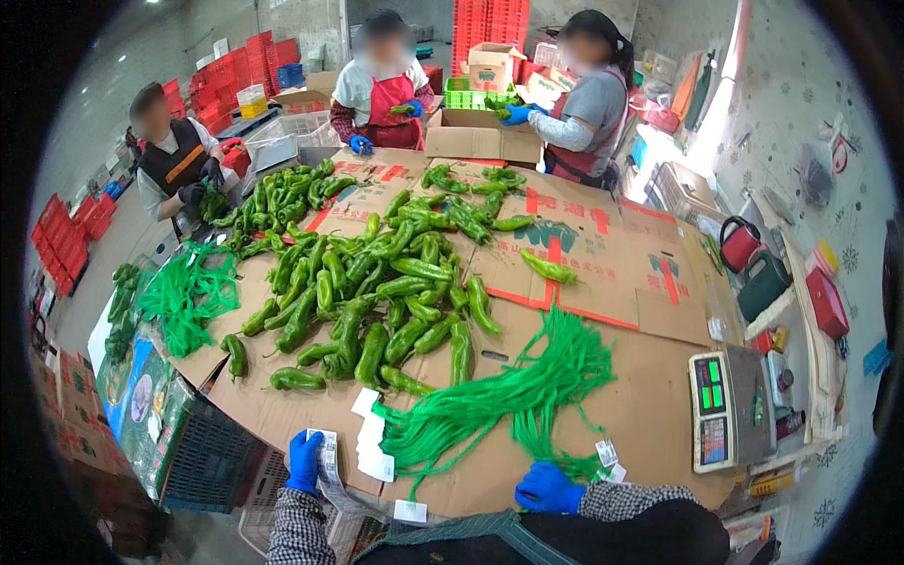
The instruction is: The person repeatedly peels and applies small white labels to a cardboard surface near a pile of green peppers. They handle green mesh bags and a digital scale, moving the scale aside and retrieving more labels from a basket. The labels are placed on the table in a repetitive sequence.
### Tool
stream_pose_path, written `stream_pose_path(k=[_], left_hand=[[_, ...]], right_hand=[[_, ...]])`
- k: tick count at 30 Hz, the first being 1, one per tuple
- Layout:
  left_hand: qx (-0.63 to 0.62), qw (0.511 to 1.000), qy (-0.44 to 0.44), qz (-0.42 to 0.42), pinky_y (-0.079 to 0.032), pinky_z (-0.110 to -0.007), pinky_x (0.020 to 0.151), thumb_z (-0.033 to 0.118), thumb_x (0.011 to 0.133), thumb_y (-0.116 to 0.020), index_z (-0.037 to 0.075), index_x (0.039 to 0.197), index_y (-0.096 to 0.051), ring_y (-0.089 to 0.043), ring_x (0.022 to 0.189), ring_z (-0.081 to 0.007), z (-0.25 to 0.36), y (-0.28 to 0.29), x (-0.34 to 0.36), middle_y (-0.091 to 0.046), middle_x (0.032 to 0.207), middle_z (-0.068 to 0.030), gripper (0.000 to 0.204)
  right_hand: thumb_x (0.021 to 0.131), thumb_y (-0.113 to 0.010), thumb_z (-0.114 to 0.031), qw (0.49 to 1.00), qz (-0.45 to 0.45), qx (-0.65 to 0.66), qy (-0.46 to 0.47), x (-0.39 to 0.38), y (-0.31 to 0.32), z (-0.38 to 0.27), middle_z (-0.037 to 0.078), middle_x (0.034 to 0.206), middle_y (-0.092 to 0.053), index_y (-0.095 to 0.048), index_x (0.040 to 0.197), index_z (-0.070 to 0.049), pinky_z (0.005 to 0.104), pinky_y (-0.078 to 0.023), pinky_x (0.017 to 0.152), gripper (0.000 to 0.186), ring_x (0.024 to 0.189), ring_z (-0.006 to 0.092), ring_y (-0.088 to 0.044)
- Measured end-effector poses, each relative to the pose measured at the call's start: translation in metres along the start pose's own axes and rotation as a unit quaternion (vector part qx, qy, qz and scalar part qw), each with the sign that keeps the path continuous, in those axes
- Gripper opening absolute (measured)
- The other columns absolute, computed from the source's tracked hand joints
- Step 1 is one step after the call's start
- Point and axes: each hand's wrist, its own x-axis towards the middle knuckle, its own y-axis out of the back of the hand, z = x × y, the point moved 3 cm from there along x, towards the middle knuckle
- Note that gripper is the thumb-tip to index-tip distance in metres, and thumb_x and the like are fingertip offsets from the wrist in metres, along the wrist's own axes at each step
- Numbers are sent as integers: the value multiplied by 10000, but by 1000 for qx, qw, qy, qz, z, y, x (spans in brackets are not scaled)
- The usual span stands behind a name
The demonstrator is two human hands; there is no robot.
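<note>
In a blue glove, my left hand pinches a strip of white printed labels at the table's near edge. The strip hangs down toward my body. More white labels lie just right of it, by a bundle of green mesh net bags spread across the cardboard. My right hand, also gloved in blue, rests on the cardboard below the nets, fingers curled under; whatever they hold, if anything, is hidden. White tags on the nets lie close to it. A large heap of green peppers covers the table's middle.
Flattened cardboard covers the table. A scale stands at the right, with a cluttered shelf beyond. More green nets lie at the left above a dark crate. Three co-workers stand around the far side, handling peppers near open boxes.
</note>
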Motion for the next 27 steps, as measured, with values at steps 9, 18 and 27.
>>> stream_pose_path(k=[9,18,27], left_hand=[[-20,1000,-7,13,-456,-248,602,139,819,-602,14,867,-637,-568,646,-103,-10,3,5,-633,777,-21,138],[-13,1000,-22,-2,-462,-246,623,128,822,-594,7,899,-639,-582,674,-111,0,-5,0,-643,802,-29,150],[-28,999,-15,-29,-476,-265,691,119,829,-587,-2,938,-634,-596,749,-129,-9,1,2,-646,871,-42,170]], right_hand=[[768,-617,-237,999,-1,-32,15,-2,-4,0,58,649,-491,-547,695,-118,364,-378,628,157,651,252,-483],[766,-617,-235,999,28,-22,-4,2,1,-2,62,644,-488,-544,685,-125,371,-378,637,155,643,252,-485],[759,-605,-239,999,2,-46,2,-5,-8,-1,85,607,-480,-524,629,-130,388,-368,591,188,615,272,-485]])
